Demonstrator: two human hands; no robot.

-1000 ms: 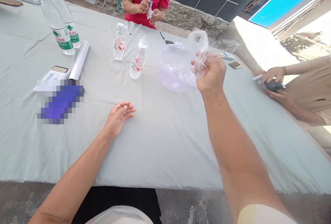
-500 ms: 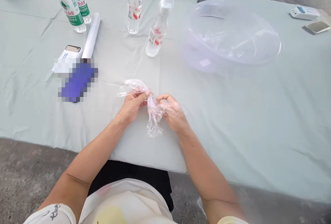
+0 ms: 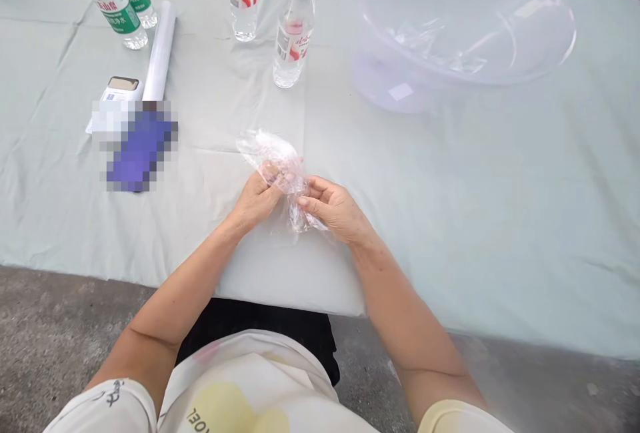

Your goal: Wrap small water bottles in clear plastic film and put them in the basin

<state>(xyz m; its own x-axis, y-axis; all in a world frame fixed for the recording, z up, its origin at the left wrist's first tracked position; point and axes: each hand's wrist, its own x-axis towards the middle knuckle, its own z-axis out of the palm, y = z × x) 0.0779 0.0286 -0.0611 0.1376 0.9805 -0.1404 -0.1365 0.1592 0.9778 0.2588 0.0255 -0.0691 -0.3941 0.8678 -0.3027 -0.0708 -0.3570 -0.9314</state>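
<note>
A crumpled sheet of thin clear plastic film (image 3: 273,149) is bunched between my two hands above the table's near side. My left hand (image 3: 260,193) is closed on it, its fingertips partly covered by the film. From the other side my right hand (image 3: 335,209) pinches the film with thumb and fingers. Some of the film hangs down below the fingers, and a loose part spreads up over the left fingers. Whether the film is a bag or a flat sheet I cannot tell.
A large clear plastic basin (image 3: 465,79) stands at the right, with crumpled clear plastic inside. Water bottles (image 3: 295,39) stand at the back. At left lie a white roll (image 3: 160,53), a white device (image 3: 117,93) and a blurred purple item (image 3: 143,149). Pale cloth (image 3: 450,239) covers the table.
The view has tipped lower, so the basin and bottles sit higher in it. My right hand has closed in on the film, and the film now bunches more over my left fingers.
</note>
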